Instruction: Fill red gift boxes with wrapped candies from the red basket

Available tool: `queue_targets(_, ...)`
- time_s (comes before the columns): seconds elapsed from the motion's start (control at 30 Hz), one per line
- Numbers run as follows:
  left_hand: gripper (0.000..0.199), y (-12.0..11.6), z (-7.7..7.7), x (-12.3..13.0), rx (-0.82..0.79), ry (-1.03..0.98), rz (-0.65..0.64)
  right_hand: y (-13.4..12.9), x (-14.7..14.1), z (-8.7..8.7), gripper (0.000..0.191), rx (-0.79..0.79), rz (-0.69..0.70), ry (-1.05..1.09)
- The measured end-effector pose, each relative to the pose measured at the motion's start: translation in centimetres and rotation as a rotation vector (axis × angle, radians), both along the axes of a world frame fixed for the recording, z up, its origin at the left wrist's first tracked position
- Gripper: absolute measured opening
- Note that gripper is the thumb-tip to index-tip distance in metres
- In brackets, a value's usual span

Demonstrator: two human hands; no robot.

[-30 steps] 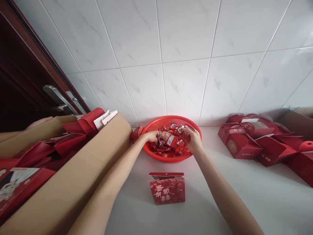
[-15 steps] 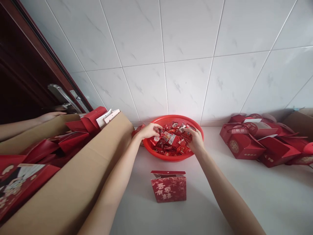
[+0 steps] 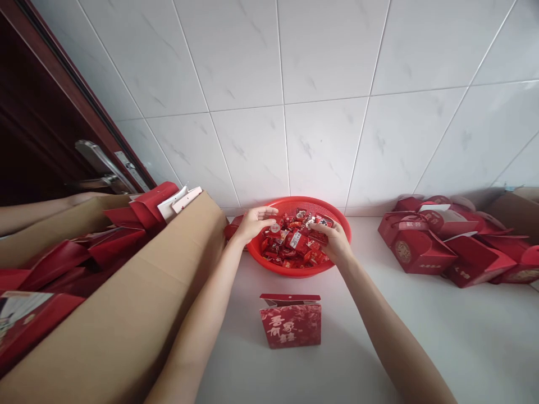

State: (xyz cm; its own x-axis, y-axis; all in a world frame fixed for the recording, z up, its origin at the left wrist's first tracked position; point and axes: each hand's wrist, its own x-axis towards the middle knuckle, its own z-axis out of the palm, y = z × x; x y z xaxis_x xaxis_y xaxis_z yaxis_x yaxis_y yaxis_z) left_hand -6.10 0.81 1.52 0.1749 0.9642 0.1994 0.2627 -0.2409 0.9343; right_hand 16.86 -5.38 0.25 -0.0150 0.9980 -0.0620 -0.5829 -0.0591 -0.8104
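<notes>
A red plastic basket (image 3: 295, 273) stands against the wall, with many small wrapped candies (image 3: 297, 240) in red packaging inside. Over its left side is my left hand (image 3: 254, 223), fingers stretched and apart from the thumb, close above a candy with a round pale label (image 3: 274, 228). At the basket's right side my right hand (image 3: 338, 242) pinches a red and dark candy packet (image 3: 323, 222) between thumb and fingers. In front of the basket a red gift box (image 3: 291, 326) with white characters stands upright, its top flap partly raised.
To the left is a large cardboard carton (image 3: 168, 269) filled with red boxes (image 3: 122, 241). Another person's forearm (image 3: 46, 213) reaches behind it, near the door handle (image 3: 103, 163). Several folded red gift boxes (image 3: 425, 247) sit at the right, beside another cardboard box (image 3: 516, 210).
My left hand has opened its fingers above the candies. The right hand has lifted slightly, with a packet showing in its pinch. The carton appears shifted slightly left in view.
</notes>
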Motion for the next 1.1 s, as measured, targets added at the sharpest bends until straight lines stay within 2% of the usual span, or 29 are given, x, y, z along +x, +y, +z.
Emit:
queue_targets(0.1,0.032,-0.6,-0.3,0.8,0.022,-0.048,0.028,0.1,0.1,-0.2,0.033,-0.006,0.004,-0.059)
queue_targets(0.3,0.024,-1.0,-1.6,2.6,-0.003,0.002,0.062,0.1,0.5,-0.8,0.035,-0.032,-0.013,-0.278)
queue_targets(0.47,0.022,-0.6,-2.1,5.3,-0.002,-0.051,0.047,0.3,2.6,-0.8,0.033,-0.013,-0.071,-0.352)
queue_targets(0.67,0.018,-0.8,-2.3,8.8,0.018,-0.146,-0.058,0.3,6.1,-0.4,0.022,-0.044,-0.113,-0.248)
queue_targets(0.87,0.025,-0.7,-2.1,11.1,-0.029,-0.296,-0.031,1.0,6.9,0.3,0.018,-0.112,-0.188,-0.087)
queue_targets(0.97,0.028,-0.8,-1.9,11.6,-0.066,-0.336,-0.048,1.3,6.7,0.5,0.012,-0.144,-0.212,-0.008)
queue_targets(1.1,0.027,-1.2,-1.7,11.0,-0.099,-0.362,-0.007,0.8,6.1,0.5,0.01,-0.163,-0.159,0.032)
